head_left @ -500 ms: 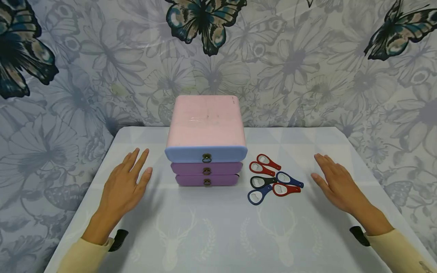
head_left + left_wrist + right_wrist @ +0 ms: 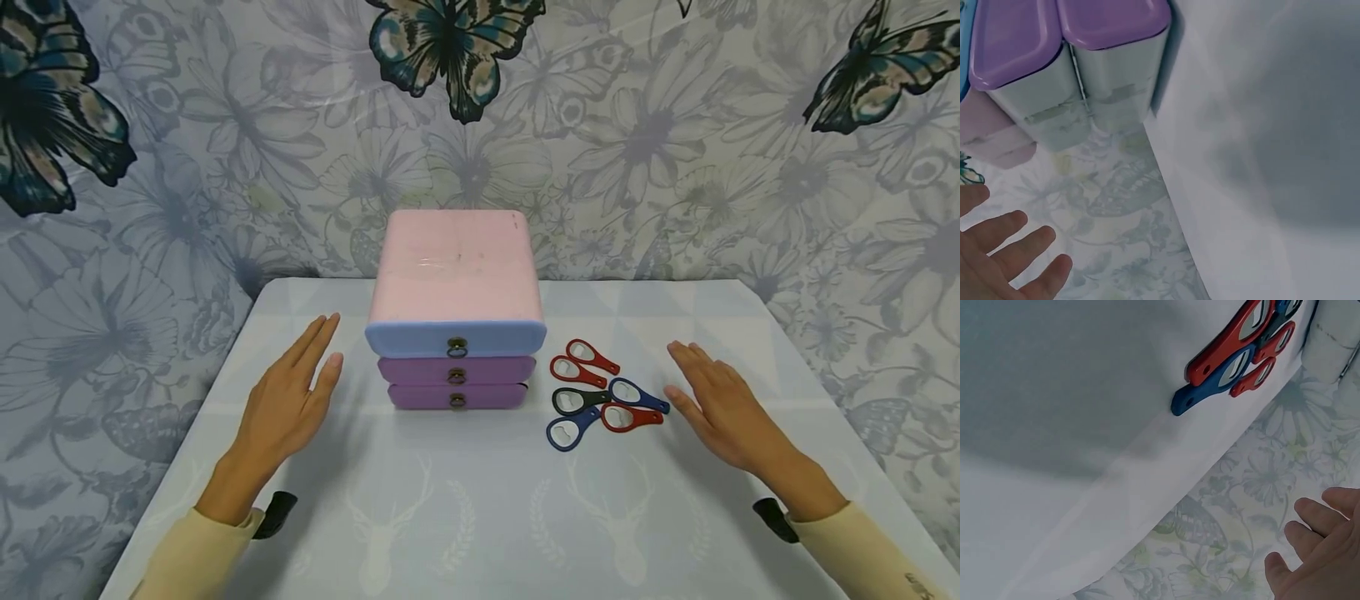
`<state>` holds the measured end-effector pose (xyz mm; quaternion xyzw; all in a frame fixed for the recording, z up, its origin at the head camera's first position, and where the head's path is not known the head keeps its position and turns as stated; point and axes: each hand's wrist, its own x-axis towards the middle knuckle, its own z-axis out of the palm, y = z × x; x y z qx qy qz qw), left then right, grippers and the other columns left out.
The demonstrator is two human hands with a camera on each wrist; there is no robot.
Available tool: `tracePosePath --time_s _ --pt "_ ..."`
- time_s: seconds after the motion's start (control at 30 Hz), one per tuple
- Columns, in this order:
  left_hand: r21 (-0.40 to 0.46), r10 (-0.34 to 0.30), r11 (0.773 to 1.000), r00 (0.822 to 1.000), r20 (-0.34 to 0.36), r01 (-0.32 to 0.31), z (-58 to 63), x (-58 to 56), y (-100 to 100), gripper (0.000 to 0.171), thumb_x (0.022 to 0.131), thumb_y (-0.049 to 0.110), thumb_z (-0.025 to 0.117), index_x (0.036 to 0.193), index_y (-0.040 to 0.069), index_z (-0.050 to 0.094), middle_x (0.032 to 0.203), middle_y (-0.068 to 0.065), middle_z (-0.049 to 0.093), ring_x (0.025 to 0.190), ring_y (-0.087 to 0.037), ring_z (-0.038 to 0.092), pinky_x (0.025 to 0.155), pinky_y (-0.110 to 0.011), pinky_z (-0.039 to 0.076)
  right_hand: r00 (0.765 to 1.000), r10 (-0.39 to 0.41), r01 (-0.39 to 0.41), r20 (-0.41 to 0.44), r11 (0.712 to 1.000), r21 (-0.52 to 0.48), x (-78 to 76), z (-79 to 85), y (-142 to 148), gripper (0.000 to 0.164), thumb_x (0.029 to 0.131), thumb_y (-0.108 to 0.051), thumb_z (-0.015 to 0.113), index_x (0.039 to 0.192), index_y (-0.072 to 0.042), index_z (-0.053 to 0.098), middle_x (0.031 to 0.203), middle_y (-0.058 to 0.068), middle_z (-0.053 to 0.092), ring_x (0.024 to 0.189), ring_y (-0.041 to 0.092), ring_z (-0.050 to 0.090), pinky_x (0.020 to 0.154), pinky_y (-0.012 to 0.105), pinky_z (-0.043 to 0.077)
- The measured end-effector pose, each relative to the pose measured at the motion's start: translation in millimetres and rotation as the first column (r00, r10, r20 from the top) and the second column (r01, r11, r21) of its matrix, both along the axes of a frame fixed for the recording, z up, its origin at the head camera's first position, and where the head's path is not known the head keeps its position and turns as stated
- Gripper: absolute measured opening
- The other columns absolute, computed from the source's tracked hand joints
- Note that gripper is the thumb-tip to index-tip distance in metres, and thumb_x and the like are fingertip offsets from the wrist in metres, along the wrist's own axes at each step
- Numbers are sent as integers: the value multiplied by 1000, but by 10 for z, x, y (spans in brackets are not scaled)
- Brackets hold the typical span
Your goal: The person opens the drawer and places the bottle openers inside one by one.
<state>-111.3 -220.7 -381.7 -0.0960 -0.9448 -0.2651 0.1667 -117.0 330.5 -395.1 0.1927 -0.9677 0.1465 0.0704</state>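
Both hands are raised over the white table with nothing in them. My left hand (image 2: 288, 400), fingers straight, is to the left of a small drawer unit (image 2: 457, 267) with a pink top, one blue drawer front (image 2: 405, 340) and two purple ones. In the left wrist view its fingertips (image 2: 1041, 240) show apart from the purple fronts (image 2: 1116, 22). On the other side, my right hand (image 2: 723, 412) is straight-fingered, just right of several flat bottle openers: red (image 2: 637, 418), blue (image 2: 628, 390) and black (image 2: 576, 401). They lie in a loose, overlapping group.
Each drawer front carries a small metal ring pull (image 2: 457, 347). Behind the table (image 2: 495, 517) stands a wall (image 2: 652, 167) with flower and butterfly print, close to the unit's back. Dark straps (image 2: 276, 514) show at the sleeve cuffs.
My left hand has shifted slightly to the right, its fingers drawn closer together. The right hand has moved left, nearer the bottle openers. The drawer unit and openers stay in place.
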Motion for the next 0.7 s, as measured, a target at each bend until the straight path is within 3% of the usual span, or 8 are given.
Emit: tracePosePath --time_s 0.17,0.33,0.5,0.7 --pt "139 -45 989 999 -11 46 82 -98 77 50 109 36 41 158 28 33 159 -8 39 143 -39 41 109 -63 34 1000 20 -20 5 1000 -6 5 -7 -85 67 104 -33 54 159 -7 25 158 23 34 148 44 26 123 54 9" --pt "232 -84 967 992 -90 103 141 -230 157 46 109 31 42 154 22 42 153 -8 48 131 -36 55 102 -60 43 999 47 -47 -5 999 -9 12 -10 -168 67 104 -32 54 160 -9 25 159 20 35 149 41 27 123 52 10" --pt "278 -102 952 990 -101 126 182 -302 230 45 109 29 42 153 24 44 148 -11 53 123 -36 60 94 -60 46 998 57 -57 -20 998 -6 20 -3 -212 67 103 -30 56 160 -9 26 159 19 35 148 42 28 123 52 12" --pt "297 -109 945 988 -114 138 212 -356 283 43 110 28 40 152 27 46 140 -11 59 111 -29 67 86 -48 50 999 51 -51 10 999 -10 36 -1 -276 68 103 -30 56 160 -11 25 159 19 34 148 41 27 124 51 9"
